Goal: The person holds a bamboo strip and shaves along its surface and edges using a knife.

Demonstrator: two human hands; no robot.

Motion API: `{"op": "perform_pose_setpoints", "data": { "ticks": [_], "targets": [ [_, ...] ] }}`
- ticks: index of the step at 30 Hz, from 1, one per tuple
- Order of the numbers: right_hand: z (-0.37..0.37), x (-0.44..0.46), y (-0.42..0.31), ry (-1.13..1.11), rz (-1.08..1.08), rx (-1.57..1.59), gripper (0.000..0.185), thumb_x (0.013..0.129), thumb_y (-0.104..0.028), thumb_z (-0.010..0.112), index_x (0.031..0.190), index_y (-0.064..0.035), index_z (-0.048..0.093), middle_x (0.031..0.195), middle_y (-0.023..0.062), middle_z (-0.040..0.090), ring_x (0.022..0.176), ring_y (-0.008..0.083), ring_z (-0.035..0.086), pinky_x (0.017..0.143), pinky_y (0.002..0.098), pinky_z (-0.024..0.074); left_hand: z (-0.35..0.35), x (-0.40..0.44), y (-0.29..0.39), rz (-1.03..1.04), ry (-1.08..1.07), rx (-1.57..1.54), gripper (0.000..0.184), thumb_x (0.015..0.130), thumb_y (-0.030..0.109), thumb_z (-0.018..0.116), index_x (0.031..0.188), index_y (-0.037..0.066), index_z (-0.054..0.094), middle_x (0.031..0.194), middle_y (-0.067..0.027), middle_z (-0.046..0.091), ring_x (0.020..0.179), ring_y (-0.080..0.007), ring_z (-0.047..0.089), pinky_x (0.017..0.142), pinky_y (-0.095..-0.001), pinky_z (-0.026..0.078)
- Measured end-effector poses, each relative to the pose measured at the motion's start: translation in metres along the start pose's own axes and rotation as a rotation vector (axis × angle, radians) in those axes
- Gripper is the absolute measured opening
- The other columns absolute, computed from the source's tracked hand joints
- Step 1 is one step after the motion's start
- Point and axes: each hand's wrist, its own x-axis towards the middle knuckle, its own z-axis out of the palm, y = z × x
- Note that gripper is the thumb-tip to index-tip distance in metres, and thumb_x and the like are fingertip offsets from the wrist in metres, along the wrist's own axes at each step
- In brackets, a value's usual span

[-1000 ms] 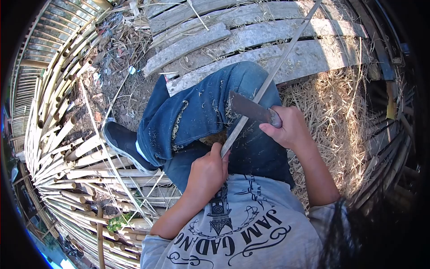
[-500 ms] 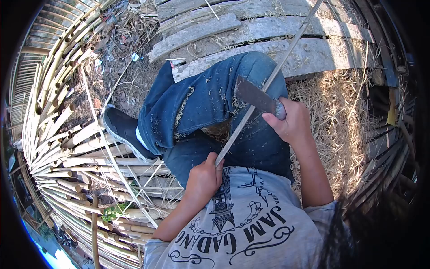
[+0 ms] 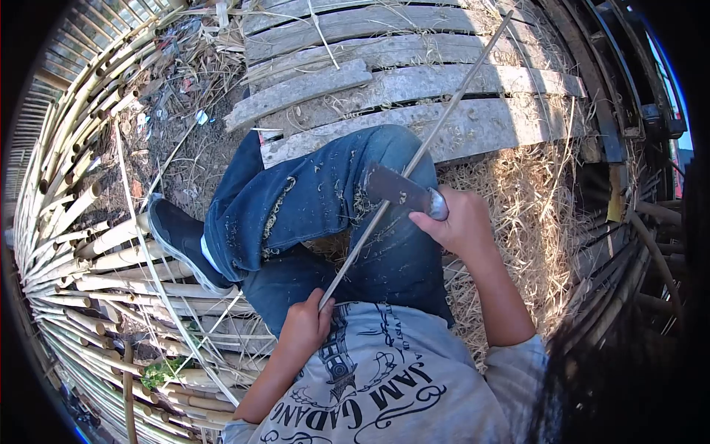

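My left hand point(image 3: 302, 325) is closed around the lower end of a long, thin bamboo strip point(image 3: 447, 115), close to my shirt. From there the strip slants up and right across my thigh to the wooden boards. My right hand point(image 3: 466, 222) grips a knife point(image 3: 390, 185) with a broad, dark blade, its handle mostly hidden in the fingers. The blade lies across the strip, over my raised knee. Small pale shavings point(image 3: 275, 214) cling to my jeans point(image 3: 310, 196).
Several cut bamboo poles point(image 3: 126, 235) are piled on the left. Weathered wooden planks point(image 3: 473, 122) lie ahead, with a loose board point(image 3: 299, 95) on top. Straw-like shavings point(image 3: 518, 214) cover the ground at right. Long thin strips point(image 3: 159, 277) lie beside my boot point(image 3: 181, 237).
The whole view has shifted, so my body, hands and strip appear further left and slightly lower. The knife remains across the strip, and both grips look the same.
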Motion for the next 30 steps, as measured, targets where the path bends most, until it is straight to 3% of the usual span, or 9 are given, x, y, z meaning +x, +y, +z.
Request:
{"op": "perform_pose_setpoints", "data": {
  "ticks": [2, 3, 6, 16, 18, 20, 21, 25, 30],
  "targets": [
    [-0.005, 0.022, 0.03, 0.108, 0.303, 0.241, 0.055, 0.077, -0.055, 0.069, 0.071, -0.0007, 0.063, 0.058, 0.0169, 0.059, 0.058, 0.0358, 0.062, 0.056, 0.0425, 0.0485, -0.014, 0.006, 0.006, -0.099, -0.175, -0.228, 0.015, 0.095, 0.015, 0.053, 0.09, 0.001, 0.05, 0.06, -0.0219, 0.053, 0.054, -0.0408, 0.055, 0.05, -0.0399, 0.045],
    [-0.011, 0.02, 0.034, 0.117, 0.306, 0.247, 0.055, 0.077, -0.055, 0.069, 0.071, -0.0007, 0.063, 0.058, 0.0169, 0.059, 0.058, 0.0358, 0.062, 0.056, 0.0425, 0.0485, -0.011, 0.006, -0.004, -0.057, -0.173, -0.362, 0.019, 0.099, 0.02, 0.049, 0.091, 0.003, 0.051, 0.059, -0.0148, 0.053, 0.049, -0.0275, 0.053, 0.049, -0.0327, 0.042],
    [-0.022, 0.028, 0.026, 0.119, 0.308, 0.061, 0.053, 0.078, -0.052, 0.069, 0.073, -0.0003, 0.063, 0.058, 0.0163, 0.059, 0.058, 0.0353, 0.061, 0.056, 0.0424, 0.0477, -0.018, 0.011, -0.018, -0.235, -0.315, -0.715, 0.023, 0.102, 0.022, 0.045, 0.091, 0.003, 0.051, 0.06, -0.0062, 0.053, 0.051, -0.0133, 0.05, 0.049, -0.0282, 0.042],
    [0.009, -0.009, 0.015, -0.066, -0.079, 0.09, 0.065, 0.065, -0.069, 0.071, 0.063, -0.0052, 0.057, 0.054, 0.0125, 0.057, 0.052, 0.0318, 0.062, 0.05, 0.0403, 0.0482, -0.024, 0.046, -0.014, -0.362, -0.451, -0.837, 0.043, 0.104, 0.034, 0.038, 0.077, 0.004, 0.053, 0.056, -0.0001, 0.049, 0.05, -0.0063, 0.048, 0.048, -0.0223, 0.041],
    [0.006, -0.007, 0.015, -0.079, -0.078, 0.075, 0.067, 0.065, -0.071, 0.07, 0.061, -0.0055, 0.056, 0.053, 0.0124, 0.057, 0.051, 0.0317, 0.062, 0.05, 0.0401, 0.0484, -0.01, 0.048, -0.01, -0.318, -0.385, -0.743, 0.046, 0.101, 0.04, 0.045, 0.081, 0.001, 0.055, 0.057, -0.0056, 0.053, 0.05, -0.0111, 0.05, 0.049, -0.0261, 0.043],
    [0.004, -0.006, 0.014, -0.103, -0.092, 0.062, 0.068, 0.065, -0.073, 0.068, 0.06, -0.0059, 0.056, 0.053, 0.0123, 0.057, 0.05, 0.0316, 0.062, 0.049, 0.0398, 0.0485, -0.002, 0.053, 0.009, 0.064, -0.048, -0.312, 0.046, 0.096, 0.041, 0.053, 0.086, -0.004, 0.056, 0.059, -0.0116, 0.054, 0.051, -0.016, 0.052, 0.05, -0.0313, 0.045],
    [0.003, -0.006, 0.013, -0.117, -0.103, 0.063, 0.069, 0.065, -0.073, 0.068, 0.06, -0.0057, 0.056, 0.052, 0.0125, 0.057, 0.05, 0.0317, 0.062, 0.049, 0.04, 0.0487, -0.002, 0.053, 0.015, -0.003, -0.037, -0.297, 0.04, 0.089, 0.033, 0.062, 0.091, -0.007, 0.056, 0.062, -0.0188, 0.056, 0.053, -0.0263, 0.06, 0.054, -0.0366, 0.047],
    [0.006, -0.01, 0.002, -0.14, -0.091, 0.131, 0.065, 0.061, -0.066, 0.075, 0.059, -0.0046, 0.054, 0.05, 0.0125, 0.054, 0.048, 0.0329, 0.061, 0.048, 0.0403, 0.0476, 0.004, 0.05, 0.028, -0.124, -0.092, -0.162, 0.019, 0.087, 0.013, 0.062, 0.089, -0.005, 0.056, 0.065, -0.0263, 0.058, 0.064, -0.0436, 0.062, 0.056, -0.0419, 0.048],
    [0.014, -0.01, 0.001, -0.105, -0.084, 0.105, 0.068, 0.062, -0.07, 0.072, 0.059, -0.0042, 0.055, 0.051, 0.0136, 0.055, 0.049, 0.0332, 0.061, 0.047, 0.0411, 0.0481, 0.005, 0.049, 0.027, -0.129, -0.131, -0.21, 0.013, 0.088, 0.008, 0.057, 0.089, -0.005, 0.054, 0.065, -0.0274, 0.057, 0.064, -0.0451, 0.061, 0.055, -0.044, 0.047]
  ]
}}
